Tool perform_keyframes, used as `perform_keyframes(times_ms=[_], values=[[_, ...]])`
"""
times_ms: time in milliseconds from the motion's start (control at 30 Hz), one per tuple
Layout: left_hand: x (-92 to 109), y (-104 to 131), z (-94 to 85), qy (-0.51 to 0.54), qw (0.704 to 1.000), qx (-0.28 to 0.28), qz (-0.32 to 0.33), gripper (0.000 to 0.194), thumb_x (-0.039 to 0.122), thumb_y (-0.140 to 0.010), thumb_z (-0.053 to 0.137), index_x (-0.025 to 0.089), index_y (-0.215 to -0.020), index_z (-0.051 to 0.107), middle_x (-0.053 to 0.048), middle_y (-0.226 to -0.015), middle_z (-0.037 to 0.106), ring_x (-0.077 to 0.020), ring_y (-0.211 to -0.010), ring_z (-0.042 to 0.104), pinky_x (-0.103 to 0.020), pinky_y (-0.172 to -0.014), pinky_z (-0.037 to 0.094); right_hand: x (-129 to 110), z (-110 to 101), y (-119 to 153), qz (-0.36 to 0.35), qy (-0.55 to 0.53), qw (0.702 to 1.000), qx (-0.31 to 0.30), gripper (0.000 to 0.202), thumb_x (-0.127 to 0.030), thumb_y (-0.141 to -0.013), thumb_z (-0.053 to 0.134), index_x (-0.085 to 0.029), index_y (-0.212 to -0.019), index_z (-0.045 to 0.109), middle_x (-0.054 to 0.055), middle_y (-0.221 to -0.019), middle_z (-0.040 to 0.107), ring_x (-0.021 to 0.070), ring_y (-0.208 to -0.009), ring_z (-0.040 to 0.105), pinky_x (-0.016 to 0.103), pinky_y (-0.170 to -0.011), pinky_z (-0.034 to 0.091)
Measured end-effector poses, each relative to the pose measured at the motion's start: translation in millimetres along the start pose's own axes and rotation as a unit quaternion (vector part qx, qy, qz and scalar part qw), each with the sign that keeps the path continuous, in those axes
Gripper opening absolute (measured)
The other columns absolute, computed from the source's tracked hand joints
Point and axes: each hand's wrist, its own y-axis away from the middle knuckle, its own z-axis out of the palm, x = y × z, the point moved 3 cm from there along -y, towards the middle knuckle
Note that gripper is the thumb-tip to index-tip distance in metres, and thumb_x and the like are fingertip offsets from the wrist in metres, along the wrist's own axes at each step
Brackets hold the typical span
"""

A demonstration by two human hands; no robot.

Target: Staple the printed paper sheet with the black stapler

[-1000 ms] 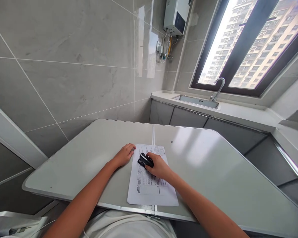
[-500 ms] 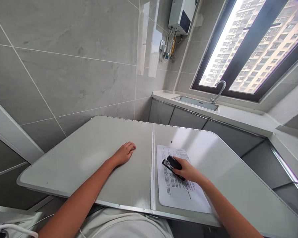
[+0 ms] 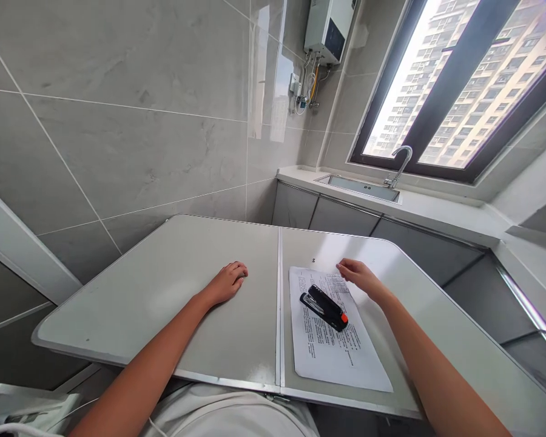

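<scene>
A printed white sheet of paper lies on the right half of a grey folding table. A black stapler with an orange end rests on the sheet, untouched. My right hand hovers at the paper's far right corner with fingers apart, holding nothing. My left hand rests flat on the left half of the table, palm down, a short way left of the table's centre seam.
Beyond the table a white counter holds a steel sink with a tap under a large window. A water heater hangs on the tiled wall. My white-clothed lap shows at the table's near edge.
The paper and stapler were slid from the table's middle to its right half. My right hand then let go of the stapler and moved to the paper's far corner. The left hand stayed put.
</scene>
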Motion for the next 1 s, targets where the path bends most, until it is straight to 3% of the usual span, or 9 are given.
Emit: perform_keyframes(times_ms=[67, 100, 233, 567, 733, 833, 900, 1000], values=[[0, 0, 0.1, 0.000, 1.000, 0.000, 0.003, 0.024, 0.021, -0.096, 0.043, 0.024, -0.109, 0.063, -0.007, -0.127, 0.062, -0.0247, -0.117, 0.059, -0.044, -0.106, 0.048, 30, -7, -10, 0.059, 0.097, 0.983, 0.145, 0.043, -0.059, -0.090, 0.046, -0.022, -0.070, 0.056, 0.004, -0.071, 0.063, 0.0191, -0.067, 0.052, 0.032, -0.065, 0.040], [-1, 0, 0.4, 0.000, 1.000, 0.000, 0.005, 0.024, 0.021, -0.096, 0.043, 0.024, -0.109, 0.064, -0.007, -0.127, 0.063, -0.0247, -0.117, 0.059, -0.044, -0.105, 0.048, 42, -5, -14, 0.070, 0.113, 0.978, 0.160, 0.040, -0.056, -0.088, 0.047, -0.022, -0.067, 0.054, 0.005, -0.068, 0.062, 0.0196, -0.065, 0.052, 0.033, -0.065, 0.039], [-3, -1, 1.8, -0.005, 1.000, 0.001, 0.012, 0.025, 0.020, -0.095, 0.044, 0.024, -0.110, 0.064, -0.007, -0.127, 0.062, -0.0244, -0.116, 0.059, -0.045, -0.107, 0.047, 68, 3, -17, 0.073, 0.137, 0.979, 0.136, 0.031, -0.049, -0.083, 0.051, -0.024, -0.065, 0.056, 0.005, -0.067, 0.066, 0.0214, -0.066, 0.056, 0.033, -0.065, 0.038], [0, -1, -0.4, -0.004, 1.000, 0.002, 0.008, 0.025, 0.019, -0.095, 0.045, 0.024, -0.109, 0.064, -0.007, -0.126, 0.063, -0.0249, -0.116, 0.059, -0.045, -0.104, 0.048, 69, 8, -19, 0.087, 0.176, 0.972, 0.127, 0.028, -0.044, -0.088, 0.049, -0.024, -0.075, 0.064, 0.006, -0.074, 0.070, 0.0220, -0.070, 0.059, 0.032, -0.064, 0.038], [3, 0, -1.9, -0.003, 1.000, 0.000, 0.007, 0.025, 0.020, -0.096, 0.044, 0.024, -0.110, 0.064, -0.007, -0.124, 0.064, -0.0253, -0.115, 0.059, -0.045, -0.104, 0.048, 49, 14, -13, 0.058, 0.204, 0.964, 0.159, 0.030, -0.042, -0.093, 0.045, -0.023, -0.080, 0.063, 0.009, -0.082, 0.069, 0.0242, -0.078, 0.059, 0.033, -0.070, 0.041], [2, 0, -1.5, -0.005, 1.000, -0.001, 0.004, 0.025, 0.021, -0.096, 0.043, 0.024, -0.110, 0.064, -0.007, -0.124, 0.063, -0.0254, -0.113, 0.059, -0.045, -0.103, 0.048, 17, 30, -10, -0.034, 0.223, 0.955, 0.193, 0.035, -0.042, -0.100, 0.038, -0.022, -0.091, 0.065, 0.011, -0.095, 0.068, 0.0267, -0.095, 0.060, 0.036, -0.081, 0.044], [1, 0, -1.1, -0.004, 1.000, -0.003, 0.005, 0.025, 0.021, -0.096, 0.043, 0.024, -0.109, 0.064, -0.007, -0.124, 0.063, -0.0254, -0.113, 0.059, -0.045, -0.102, 0.048, -3, 46, -11, -0.099, 0.208, 0.957, 0.175, 0.035, -0.043, -0.102, 0.038, -0.022, -0.100, 0.067, 0.011, -0.106, 0.067, 0.0268, -0.105, 0.059, 0.038, -0.092, 0.046], [0, 0, -0.6, 0.003, 1.000, -0.002, 0.006, 0.025, 0.020, -0.096, 0.044, 0.024, -0.109, 0.064, -0.007, -0.124, 0.064, -0.0253, -0.112, 0.059, -0.045, -0.103, 0.048, -19, 70, -16, -0.147, 0.212, 0.961, 0.102, 0.035, -0.046, -0.101, 0.043, -0.025, -0.117, 0.067, 0.011, -0.142, 0.055, 0.0283, -0.129, 0.052, 0.043, -0.109, 0.041]])
